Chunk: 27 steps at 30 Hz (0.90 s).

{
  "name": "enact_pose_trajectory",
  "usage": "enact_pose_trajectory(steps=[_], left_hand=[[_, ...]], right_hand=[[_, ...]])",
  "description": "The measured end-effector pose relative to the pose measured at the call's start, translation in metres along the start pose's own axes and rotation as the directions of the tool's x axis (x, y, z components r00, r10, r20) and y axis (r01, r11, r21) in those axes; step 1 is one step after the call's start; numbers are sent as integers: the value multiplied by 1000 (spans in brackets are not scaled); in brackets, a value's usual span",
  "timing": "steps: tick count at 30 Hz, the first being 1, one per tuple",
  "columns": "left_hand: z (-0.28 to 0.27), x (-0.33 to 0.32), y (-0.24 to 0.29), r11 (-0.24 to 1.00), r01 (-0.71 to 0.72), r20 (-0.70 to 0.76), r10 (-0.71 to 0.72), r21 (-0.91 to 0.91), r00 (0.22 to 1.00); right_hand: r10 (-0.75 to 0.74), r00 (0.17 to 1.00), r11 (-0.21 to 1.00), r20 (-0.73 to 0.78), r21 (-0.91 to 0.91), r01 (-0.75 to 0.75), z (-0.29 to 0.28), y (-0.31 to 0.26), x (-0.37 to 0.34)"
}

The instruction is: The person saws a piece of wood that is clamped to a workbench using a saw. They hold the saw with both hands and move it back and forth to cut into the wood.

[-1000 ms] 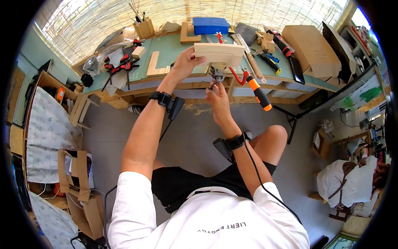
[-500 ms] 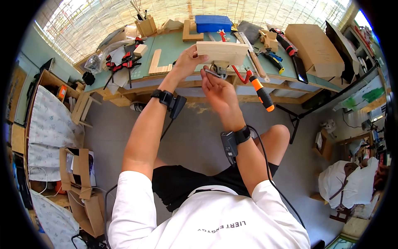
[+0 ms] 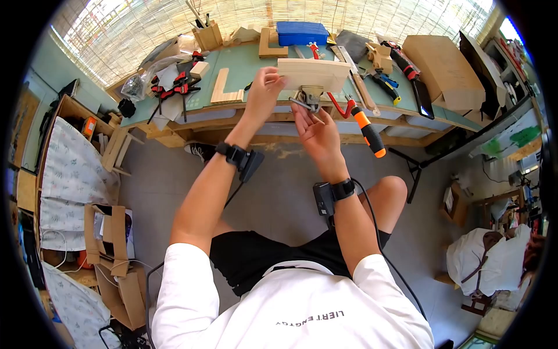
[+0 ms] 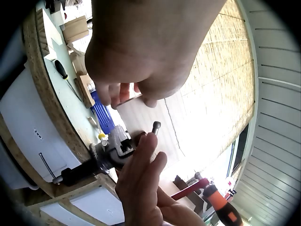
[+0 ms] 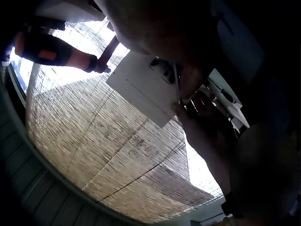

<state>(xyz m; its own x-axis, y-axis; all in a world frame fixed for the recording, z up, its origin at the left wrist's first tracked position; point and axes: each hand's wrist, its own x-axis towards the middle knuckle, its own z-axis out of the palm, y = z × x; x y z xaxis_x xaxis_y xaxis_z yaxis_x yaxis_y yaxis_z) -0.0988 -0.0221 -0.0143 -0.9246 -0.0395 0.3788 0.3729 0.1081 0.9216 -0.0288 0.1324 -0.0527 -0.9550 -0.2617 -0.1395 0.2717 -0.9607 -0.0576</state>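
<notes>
Left grip [image 3: 264, 93] is pinching 1 end of the board [image 3: 314, 74], which sits just right of it, up against the vise [image 3: 312, 91]. Right grip [image 3: 321, 138] is below the board, fingers nearly straight and touching the vise's bar [image 4: 156, 127]; can't tell where its thumb is. IMO the trick is keeping that left pinch steady so the board doesn't twist, and pushing the bar near its end for leverage. Watch the orange handle [image 3: 370, 135] poking out right of the right grip, easy to knock. On the bench [image 3: 235, 63]: L piece [image 3: 222, 88] and red clamps [image 3: 181, 87] left of the left grip, blue box [image 3: 301, 34] beyond both grips.
</notes>
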Motion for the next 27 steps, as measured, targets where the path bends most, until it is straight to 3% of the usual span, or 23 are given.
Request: enact_pose_trajectory(steps=[1,3,8,10,13,17,19,20,27], left_hand=[[0,-11,2,1000,0,0,0,2,1000],[0,-34,5,961,29,-31,-22,274,999],[13,-56,9,959,-77,157,34,274,987],[12,-51,11,929,-66,152,11,364,988],[15,-50,7,919,-77,147,21,386,989],[21,-45,21,914,-176,178,116,365,977],[22,-43,29,873,-220,209,140,436,968],[21,-41,33,821,-266,239,163,505,957],[27,-36,50,774,-232,312,48,589,949]], right_hand=[[-12,1000,995,8,-102,13,-4,-2,1],[-11,1000,987,17,-162,14,-10,-5,3],[32,999,960,20,-277,-25,-14,-14,1],[-10,998,815,-66,-579,-30,-15,-20,0],[-40,996,710,-73,-704,-23,-10,-24,-4],[-11,1000,730,-27,-683,-10,-24,-25,1],[174,981,877,88,-467,-114,-30,-26,6],[175,981,878,87,-465,-115,-33,-26,6],[228,972,921,54,-335,-198,-31,-20,1]])
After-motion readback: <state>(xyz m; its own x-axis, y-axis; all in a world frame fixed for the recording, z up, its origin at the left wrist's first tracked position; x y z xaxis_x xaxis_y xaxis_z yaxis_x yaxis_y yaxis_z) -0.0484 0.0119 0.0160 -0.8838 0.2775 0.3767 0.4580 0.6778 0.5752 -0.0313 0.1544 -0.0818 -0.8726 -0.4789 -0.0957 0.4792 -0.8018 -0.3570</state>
